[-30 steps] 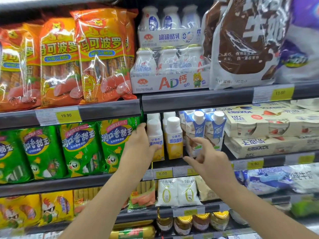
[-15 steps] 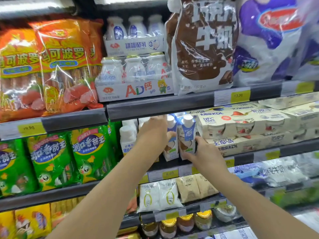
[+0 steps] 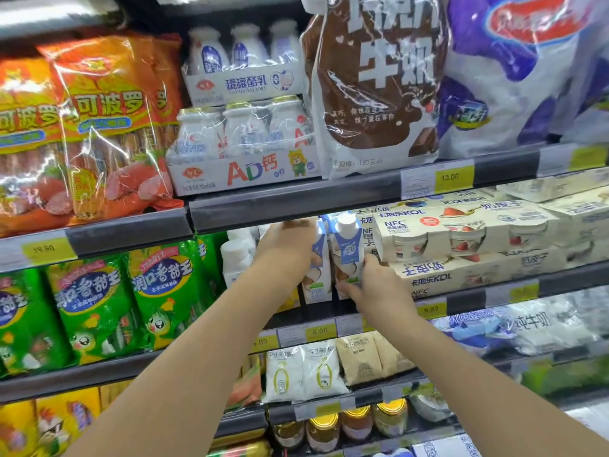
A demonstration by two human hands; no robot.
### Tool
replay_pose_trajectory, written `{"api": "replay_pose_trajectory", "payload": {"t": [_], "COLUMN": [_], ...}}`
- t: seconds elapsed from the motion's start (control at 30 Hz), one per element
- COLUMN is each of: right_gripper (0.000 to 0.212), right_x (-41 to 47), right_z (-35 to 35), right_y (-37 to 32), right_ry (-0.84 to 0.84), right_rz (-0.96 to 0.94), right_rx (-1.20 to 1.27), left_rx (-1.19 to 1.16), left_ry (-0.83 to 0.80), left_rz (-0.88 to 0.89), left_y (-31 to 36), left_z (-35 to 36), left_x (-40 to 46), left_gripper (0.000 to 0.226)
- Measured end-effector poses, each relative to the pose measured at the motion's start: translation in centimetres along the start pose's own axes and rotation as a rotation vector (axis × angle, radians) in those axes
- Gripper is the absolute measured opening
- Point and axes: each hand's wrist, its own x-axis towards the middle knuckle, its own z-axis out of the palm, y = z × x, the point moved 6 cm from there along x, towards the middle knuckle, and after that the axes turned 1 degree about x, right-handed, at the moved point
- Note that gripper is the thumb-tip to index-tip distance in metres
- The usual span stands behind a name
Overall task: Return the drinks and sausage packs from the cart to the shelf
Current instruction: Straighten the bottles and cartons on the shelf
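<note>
On the middle shelf (image 3: 461,300), two cartons stand side by side. Left hand (image 3: 286,245) clasps one carton (image 3: 319,275); right hand (image 3: 375,285) grips the other (image 3: 347,249).

Orange sausage packs (image 3: 108,127) fill the upper left of the frame, green ones (image 3: 99,305) sit below them, yellow ones (image 3: 49,423) at lower left. The cartons (image 3: 347,255) at centre are white and blue, the yogurt boxes (image 3: 461,232) cream with red strawberries, the price tags (image 3: 453,177) yellow, and the shelf (image 3: 296,206) edges dark grey.

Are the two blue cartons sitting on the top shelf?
No, the two blue cartons stand on the shelf below the top one, with both hands on them.
</note>
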Motion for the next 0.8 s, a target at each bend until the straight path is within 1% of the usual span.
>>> {"api": "replay_pose_trajectory", "payload": {"t": [0.03, 0.1, 0.13, 0.17, 0.2, 0.27, 0.33, 0.4, 0.53, 0.6, 0.67, 0.73, 0.8], "right_gripper": [0.042, 0.042, 0.042, 0.043, 0.044, 0.045, 0.043, 0.042, 0.041, 0.040, 0.040, 0.040, 0.041], "right_x": [0.0, 0.1, 0.1, 0.2, 0.2, 0.2, 0.1, 0.0, -0.3, -0.3, -0.4, -0.5, -0.6], "right_z": [0.1, 0.2, 0.2, 0.2, 0.2, 0.3, 0.3, 0.2, 0.1, 0.1, 0.0, 0.0, 0.0], "right_y": [0.0, 0.0, 0.0, 0.0, -0.1, -0.2, -0.2, -0.2, -0.1, 0.0, 0.0, 0.1, 0.2], "right_ry": [-0.006, -0.017, -0.024, -0.032, -0.038, -0.038, -0.033, -0.025, -0.021, -0.020, -0.016, -0.009, -0.005], "right_rz": [0.002, 0.011, 0.018, 0.026, 0.031, 0.037, 0.040, 0.029, 0.017, 0.012, 0.007, 0.008, 0.006], "right_rx": [0.009, 0.030, 0.036, 0.036, 0.035, 0.027, 0.028, 0.043, 0.054, 0.040, 0.034, 0.041, 0.063], "left_rx": [0.007, 0.059, 0.040, 0.053, 0.064, 0.068, 0.081, 0.117, 0.181, 0.157, 0.137, 0.176, 0.238], "left_ry": [0.001, 0.002, 0.001, -0.010, 0.005, 0.012, 0.009, -0.009, -0.048, -0.046, -0.042, -0.016, 0.035], "left_rz": [-0.007, -0.045, -0.055, -0.048, -0.009, 0.013, -0.057, -0.091, -0.068, -0.059, -0.056, -0.036, 0.005], "left_y": [0.6, 0.8, 0.6, 0.6, 0.6, 0.7, 0.6, 0.6, 0.7, 0.8, 0.7, 0.6, 0.7], "left_z": [-0.5, -0.9, -0.8, -0.9, -0.9, -0.9, -1.2, -1.1, -1.0, -1.1, -1.1, -1.3, -1.6], "left_x": [-0.4, -0.5, -0.3, -0.9, -0.9, -1.1, -1.1, -0.6, -0.7, -0.8, -0.6, -0.7, -1.0], "left_gripper": [0.043, 0.026, 0.020, 0.018, 0.020, 0.022, 0.015, 0.017, 0.024, 0.028, 0.026, 0.027, 0.034]}}
